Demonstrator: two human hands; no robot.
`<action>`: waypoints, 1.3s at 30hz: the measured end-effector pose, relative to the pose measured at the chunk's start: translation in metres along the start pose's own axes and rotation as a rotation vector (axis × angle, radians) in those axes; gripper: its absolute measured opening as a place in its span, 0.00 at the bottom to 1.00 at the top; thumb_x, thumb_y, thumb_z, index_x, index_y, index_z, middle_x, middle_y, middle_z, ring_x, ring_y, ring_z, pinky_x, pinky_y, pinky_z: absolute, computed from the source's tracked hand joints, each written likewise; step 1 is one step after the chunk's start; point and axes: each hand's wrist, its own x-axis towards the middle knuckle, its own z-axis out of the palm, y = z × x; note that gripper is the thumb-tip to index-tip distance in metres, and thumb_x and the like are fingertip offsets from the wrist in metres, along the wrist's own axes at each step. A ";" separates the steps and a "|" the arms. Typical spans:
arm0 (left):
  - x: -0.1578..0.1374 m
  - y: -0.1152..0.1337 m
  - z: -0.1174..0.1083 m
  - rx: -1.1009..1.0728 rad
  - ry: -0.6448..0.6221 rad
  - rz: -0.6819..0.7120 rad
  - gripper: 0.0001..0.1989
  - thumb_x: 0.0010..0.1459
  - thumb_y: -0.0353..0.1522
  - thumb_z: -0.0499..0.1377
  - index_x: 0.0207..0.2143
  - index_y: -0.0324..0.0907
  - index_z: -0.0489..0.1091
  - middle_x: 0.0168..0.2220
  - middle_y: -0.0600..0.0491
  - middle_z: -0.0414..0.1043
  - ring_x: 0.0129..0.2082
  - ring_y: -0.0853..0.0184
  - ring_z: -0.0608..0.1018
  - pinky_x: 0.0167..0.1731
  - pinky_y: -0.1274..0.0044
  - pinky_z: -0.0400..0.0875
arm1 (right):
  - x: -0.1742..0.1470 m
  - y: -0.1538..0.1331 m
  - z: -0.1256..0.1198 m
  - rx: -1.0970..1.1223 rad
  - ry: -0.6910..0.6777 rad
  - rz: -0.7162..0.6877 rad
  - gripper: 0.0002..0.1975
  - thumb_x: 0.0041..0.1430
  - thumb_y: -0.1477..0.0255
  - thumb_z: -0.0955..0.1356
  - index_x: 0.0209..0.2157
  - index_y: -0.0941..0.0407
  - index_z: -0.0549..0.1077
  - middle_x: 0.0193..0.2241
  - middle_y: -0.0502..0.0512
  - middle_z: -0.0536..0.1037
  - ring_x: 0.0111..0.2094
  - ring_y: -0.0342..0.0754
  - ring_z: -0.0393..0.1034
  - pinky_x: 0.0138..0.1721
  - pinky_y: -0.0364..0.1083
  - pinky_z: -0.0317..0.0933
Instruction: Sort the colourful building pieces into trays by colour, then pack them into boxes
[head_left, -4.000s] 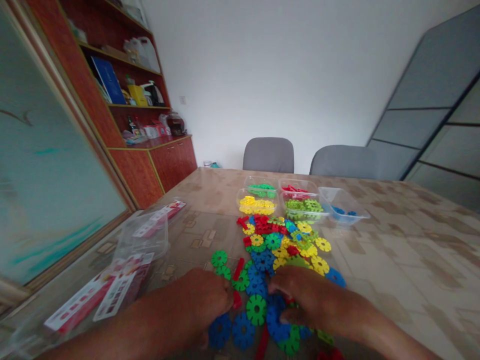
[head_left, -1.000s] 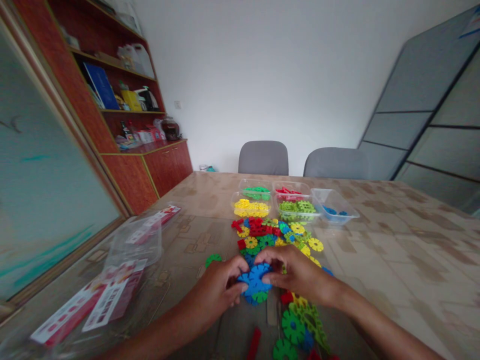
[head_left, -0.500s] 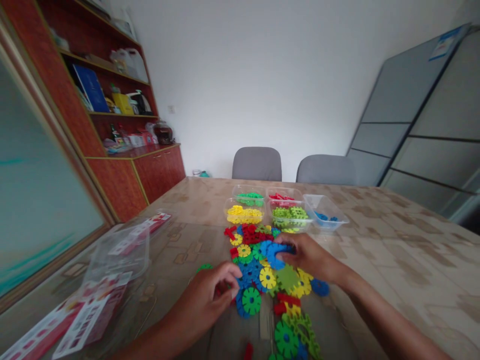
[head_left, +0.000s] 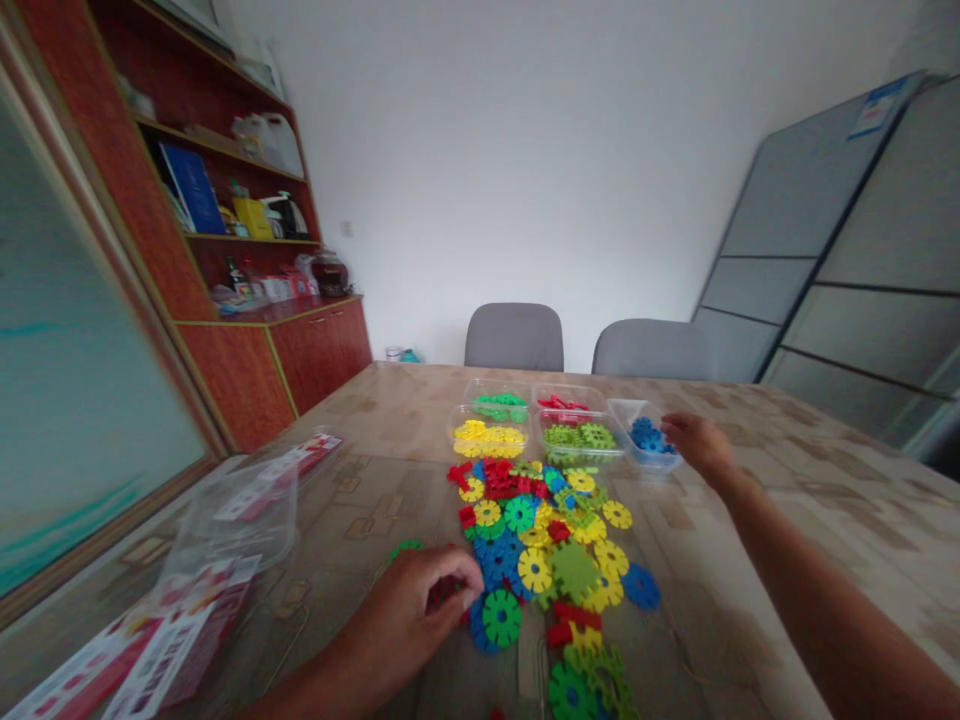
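Note:
My right hand (head_left: pixel 699 445) is at the right rim of the clear tub (head_left: pixel 664 460) at the far right. Its fingertips are parted beside a clump of blue notched discs (head_left: pixel 646 434) in that tub. My left hand (head_left: pixel 431 600) rests at the left edge of a mixed pile, with fingers curled and thumb near the index finger. Some red shows inside the curl; what it belongs to is unclear. Near this hand lie blue discs (head_left: pixel 499 560), a green disc (head_left: pixel 502 618) and a yellow disc (head_left: pixel 535 570). A lime-green piece (head_left: pixel 574 570) lies further right.
Other clear tubs hold yellow discs (head_left: pixel 489 438), green pieces (head_left: pixel 501 407), red pieces (head_left: pixel 562 408) and lime-green squares (head_left: pixel 579 438). An upturned clear plastic box (head_left: pixel 232 520) and printed packaging (head_left: pixel 176 640) lie on the left. Two grey chairs (head_left: pixel 514 337) stand behind the table.
My right hand has moved from the pile to the far-right tub with the blue discs, where more blue now shows. My left hand has stayed nearly in place.

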 end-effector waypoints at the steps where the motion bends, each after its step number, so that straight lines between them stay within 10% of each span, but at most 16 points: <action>1: 0.000 0.001 -0.002 -0.007 0.011 0.005 0.08 0.58 0.31 0.53 0.29 0.40 0.71 0.27 0.56 0.73 0.27 0.69 0.73 0.28 0.81 0.62 | -0.003 -0.001 -0.002 -0.001 -0.009 -0.002 0.12 0.51 0.70 0.63 0.33 0.60 0.77 0.25 0.62 0.80 0.28 0.57 0.76 0.27 0.49 0.64; 6: 0.007 0.010 -0.020 0.026 0.049 0.022 0.09 0.59 0.32 0.52 0.31 0.41 0.71 0.28 0.55 0.74 0.29 0.68 0.74 0.30 0.80 0.63 | -0.040 -0.031 -0.019 0.135 -0.266 -0.168 0.14 0.55 0.67 0.62 0.39 0.57 0.75 0.32 0.58 0.81 0.31 0.52 0.75 0.32 0.46 0.66; 12: 0.012 0.007 -0.038 0.220 -0.058 0.078 0.10 0.59 0.35 0.56 0.42 0.44 0.71 0.41 0.53 0.74 0.39 0.64 0.75 0.38 0.77 0.66 | -0.135 -0.083 -0.061 0.143 -0.914 -0.512 0.16 0.55 0.66 0.67 0.45 0.54 0.74 0.38 0.56 0.80 0.34 0.50 0.75 0.33 0.44 0.67; 15: 0.006 -0.008 -0.046 0.320 -0.135 0.153 0.19 0.55 0.36 0.61 0.51 0.47 0.68 0.52 0.51 0.68 0.51 0.59 0.70 0.50 0.72 0.62 | -0.189 -0.090 -0.062 -0.010 -0.808 -0.566 0.33 0.43 0.66 0.74 0.54 0.51 0.69 0.46 0.62 0.77 0.40 0.61 0.74 0.34 0.50 0.69; 20: -0.008 -0.034 -0.046 0.437 -0.174 0.053 0.35 0.47 0.37 0.67 0.58 0.50 0.62 0.64 0.48 0.52 0.61 0.49 0.56 0.57 0.62 0.54 | -0.232 -0.099 -0.027 -0.152 -0.785 -0.725 0.31 0.43 0.78 0.68 0.53 0.51 0.69 0.48 0.67 0.75 0.22 0.54 0.76 0.17 0.46 0.65; 25: -0.016 -0.037 -0.027 0.292 -0.202 0.117 0.30 0.54 0.34 0.63 0.59 0.50 0.60 0.60 0.49 0.59 0.59 0.58 0.62 0.58 0.69 0.55 | -0.225 -0.119 -0.009 -0.011 -0.773 -0.713 0.33 0.38 0.82 0.68 0.51 0.53 0.68 0.45 0.63 0.76 0.33 0.57 0.76 0.27 0.46 0.68; 30: -0.016 -0.016 -0.017 0.173 -0.267 0.179 0.22 0.57 0.35 0.62 0.54 0.51 0.65 0.58 0.52 0.62 0.57 0.61 0.65 0.56 0.73 0.58 | -0.208 -0.131 -0.012 0.143 -0.726 -0.657 0.13 0.53 0.81 0.66 0.40 0.53 0.71 0.38 0.55 0.76 0.33 0.49 0.73 0.30 0.43 0.64; 39: 0.015 -0.007 -0.038 0.169 -0.148 0.176 0.14 0.59 0.31 0.58 0.48 0.47 0.69 0.49 0.52 0.71 0.46 0.63 0.73 0.46 0.74 0.66 | -0.154 -0.085 -0.001 0.211 -0.480 -0.558 0.09 0.63 0.74 0.61 0.41 0.55 0.72 0.39 0.59 0.75 0.39 0.52 0.71 0.40 0.50 0.65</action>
